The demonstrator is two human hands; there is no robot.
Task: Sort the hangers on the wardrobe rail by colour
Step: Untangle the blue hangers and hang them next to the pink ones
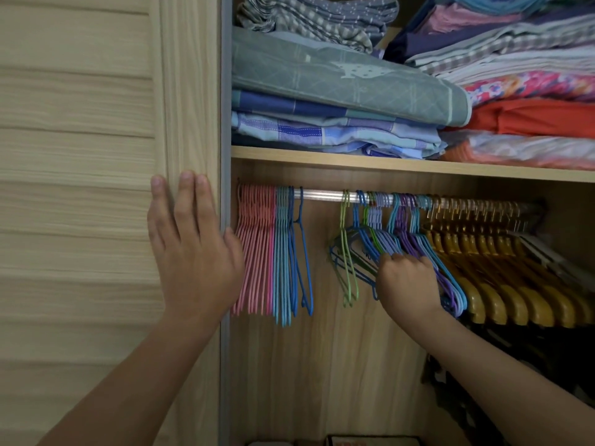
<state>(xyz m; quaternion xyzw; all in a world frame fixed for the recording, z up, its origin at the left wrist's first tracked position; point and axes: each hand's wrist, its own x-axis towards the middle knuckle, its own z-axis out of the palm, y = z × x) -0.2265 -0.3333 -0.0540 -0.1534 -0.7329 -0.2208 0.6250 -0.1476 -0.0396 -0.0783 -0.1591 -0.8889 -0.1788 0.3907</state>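
Pink hangers (254, 252) left on rail (325, 194), light-blue hangers (282, 252) beside, mixed hangers (386, 233) mid-rail

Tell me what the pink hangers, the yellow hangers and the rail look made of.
Pink hangers: thin, likely coated wire, matte. Yellow hangers: thick, glossy with highlights, probably plastic or lacquered wood. Rail: ribbed, silvery and shiny, apparently metal.

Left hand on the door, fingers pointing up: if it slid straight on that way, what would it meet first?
Nothing but more door, it seems. The left hand lies flat on the wardrobe door, fingers pointing up along its frame. That way looks free to the picture's top edge; the slat ridges lie beside it.
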